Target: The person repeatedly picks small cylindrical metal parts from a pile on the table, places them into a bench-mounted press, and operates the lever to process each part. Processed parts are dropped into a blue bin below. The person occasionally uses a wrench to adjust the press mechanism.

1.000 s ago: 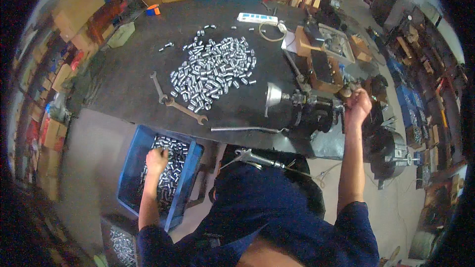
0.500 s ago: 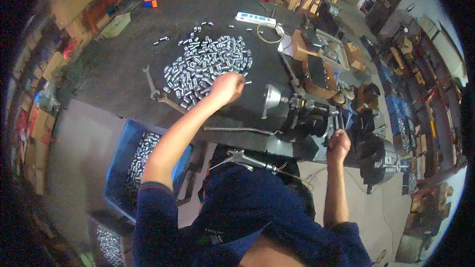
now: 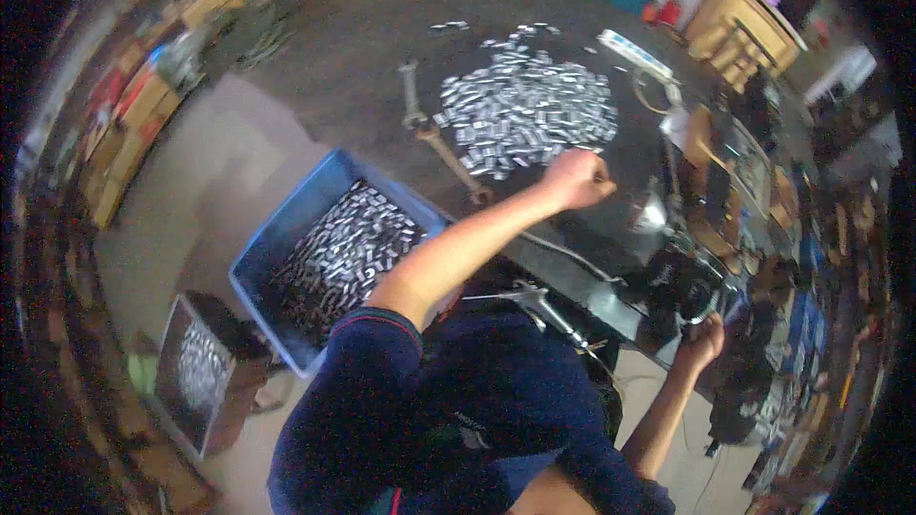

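Observation:
My left hand (image 3: 577, 179) hovers by the near right edge of a heap of small shiny metal cylinders (image 3: 530, 105). Its fingers are curled closed, and whatever they hold is hidden. Over on the right, my right hand (image 3: 703, 341) is wrapped round a metal handle (image 3: 714, 303) at the near end of a dark bench-mounted machine (image 3: 682, 277). A pale, blurred metal cone-shaped part (image 3: 651, 214) sits at the machine's far left end, just right of my left hand.
Left of my left arm stands a blue bin (image 3: 286, 200) of similar cylinders, with a smaller box (image 3: 176, 362) beyond it. Wrenches (image 3: 444, 153) lie on the dark bench. An air gun (image 3: 539, 305) is near my lap. A power strip (image 3: 634, 54) lies at the back.
The view has swung left and blurred, so the bench things appear farther right and more of the blue bin shows. My left hand stays closed near the heap; my right remains at the handle.

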Tool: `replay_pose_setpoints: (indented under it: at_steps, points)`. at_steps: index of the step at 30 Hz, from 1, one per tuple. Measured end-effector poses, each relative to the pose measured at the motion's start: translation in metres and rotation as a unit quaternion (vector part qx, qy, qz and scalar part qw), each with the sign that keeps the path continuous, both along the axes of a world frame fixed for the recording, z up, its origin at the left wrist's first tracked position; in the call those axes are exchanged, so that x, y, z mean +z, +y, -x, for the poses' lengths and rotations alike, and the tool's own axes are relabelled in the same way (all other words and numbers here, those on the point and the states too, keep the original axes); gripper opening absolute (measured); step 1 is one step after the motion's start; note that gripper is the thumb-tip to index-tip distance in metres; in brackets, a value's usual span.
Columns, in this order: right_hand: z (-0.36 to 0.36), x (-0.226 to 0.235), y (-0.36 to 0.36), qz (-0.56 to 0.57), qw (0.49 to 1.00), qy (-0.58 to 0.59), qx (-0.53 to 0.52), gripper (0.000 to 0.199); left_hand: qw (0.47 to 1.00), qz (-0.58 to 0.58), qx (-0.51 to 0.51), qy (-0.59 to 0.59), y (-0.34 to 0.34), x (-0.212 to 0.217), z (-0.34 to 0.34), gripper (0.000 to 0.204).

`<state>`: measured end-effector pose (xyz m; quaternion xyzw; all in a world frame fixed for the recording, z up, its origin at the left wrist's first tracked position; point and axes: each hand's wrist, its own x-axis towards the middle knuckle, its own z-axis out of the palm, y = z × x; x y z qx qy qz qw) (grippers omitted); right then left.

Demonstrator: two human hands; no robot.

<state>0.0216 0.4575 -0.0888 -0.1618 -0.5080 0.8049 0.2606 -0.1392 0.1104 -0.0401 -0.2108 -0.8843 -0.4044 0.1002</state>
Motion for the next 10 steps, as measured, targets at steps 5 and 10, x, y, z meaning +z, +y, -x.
replay_pose_setpoints:
  at_steps: [5,10]
  points:
    - [0.0,-0.009,0.012,-0.017,0.993,0.053,0.1,0.01,0.888,-0.366,-0.103,-0.261,-0.022,0.016,-0.052,0.018]
    - [-0.003,0.024,0.005,-0.082,0.994,-0.004,-0.074,0.013,0.833,-0.454,-0.226,-0.223,-0.012,0.024,-0.035,0.024]
